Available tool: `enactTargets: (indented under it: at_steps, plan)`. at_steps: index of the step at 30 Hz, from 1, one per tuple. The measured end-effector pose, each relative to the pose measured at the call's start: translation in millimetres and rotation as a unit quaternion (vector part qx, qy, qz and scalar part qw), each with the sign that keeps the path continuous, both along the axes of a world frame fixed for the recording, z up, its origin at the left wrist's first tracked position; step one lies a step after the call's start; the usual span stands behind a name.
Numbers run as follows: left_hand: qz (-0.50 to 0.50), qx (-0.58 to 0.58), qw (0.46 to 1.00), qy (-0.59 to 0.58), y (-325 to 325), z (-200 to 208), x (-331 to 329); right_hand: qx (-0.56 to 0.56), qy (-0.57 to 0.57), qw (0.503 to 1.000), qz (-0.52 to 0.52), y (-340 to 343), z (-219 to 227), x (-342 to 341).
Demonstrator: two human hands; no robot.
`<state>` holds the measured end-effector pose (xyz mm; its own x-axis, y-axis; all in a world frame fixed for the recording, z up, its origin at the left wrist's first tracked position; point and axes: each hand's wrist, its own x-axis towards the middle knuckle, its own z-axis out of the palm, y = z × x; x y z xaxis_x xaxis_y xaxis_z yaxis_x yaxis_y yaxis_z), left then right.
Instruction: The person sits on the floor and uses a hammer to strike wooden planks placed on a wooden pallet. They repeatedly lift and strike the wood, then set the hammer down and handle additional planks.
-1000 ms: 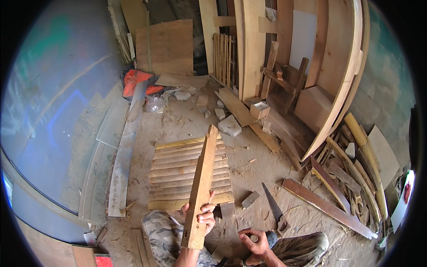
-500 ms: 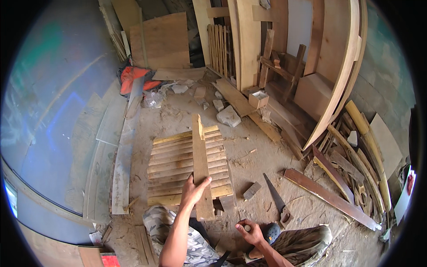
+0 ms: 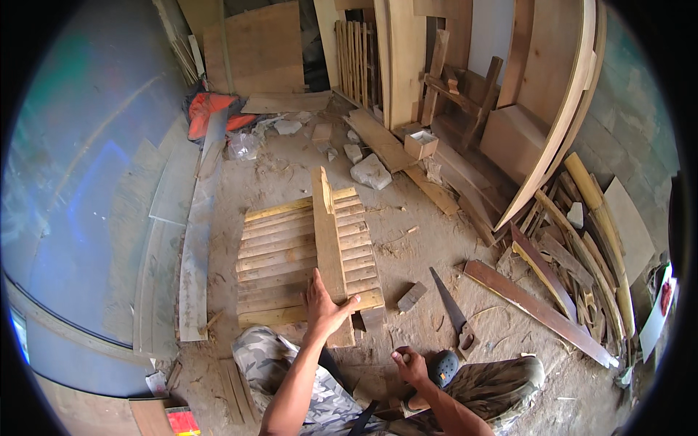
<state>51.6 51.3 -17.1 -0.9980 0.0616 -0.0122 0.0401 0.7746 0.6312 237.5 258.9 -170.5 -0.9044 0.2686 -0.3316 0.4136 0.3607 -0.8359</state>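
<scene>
A wooden plank (image 3: pixel 329 243) with a splintered notch near its far end lies lengthwise over a low slatted wooden stand (image 3: pixel 280 254). My left hand (image 3: pixel 325 305) straddles the plank near its close end, fingers along the left edge and thumb on the right edge, holding it. My right hand (image 3: pixel 412 365) is curled closed beside my right foot; whatever it holds is mostly hidden inside the fingers. A handsaw (image 3: pixel 454 311) lies on the ground to the right, teeth and blade pointing away. Between saw and stand sits a small dark block (image 3: pixel 411 297).
A brown board (image 3: pixel 538 311) and a heap of scrap wood (image 3: pixel 582 254) lie at right. Tall wooden frames (image 3: pixel 542 87) stand behind. Stones (image 3: pixel 371 172), an open small box (image 3: pixel 420 144) and an orange cloth (image 3: pixel 207 112) are farther off. Long boards (image 3: pixel 195 269) line the left wall.
My left hand's fingers have stretched farther forward along the plank, with the thumb spread wider. My right hand has turned, so the round end seen in it before is now hidden. The view has shifted slightly.
</scene>
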Motion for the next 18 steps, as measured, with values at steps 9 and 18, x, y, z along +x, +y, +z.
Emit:
enactTargets:
  at_steps: [9,18]
  plan:
    - [0.034,0.199,0.979,-0.001,-9,13,69,0.082,-0.047,0.996,-0.008,9,-32,-4]
    - [0.226,0.548,0.805,0.028,21,-26,132,0.122,-0.069,0.989,-0.042,19,-46,-17]
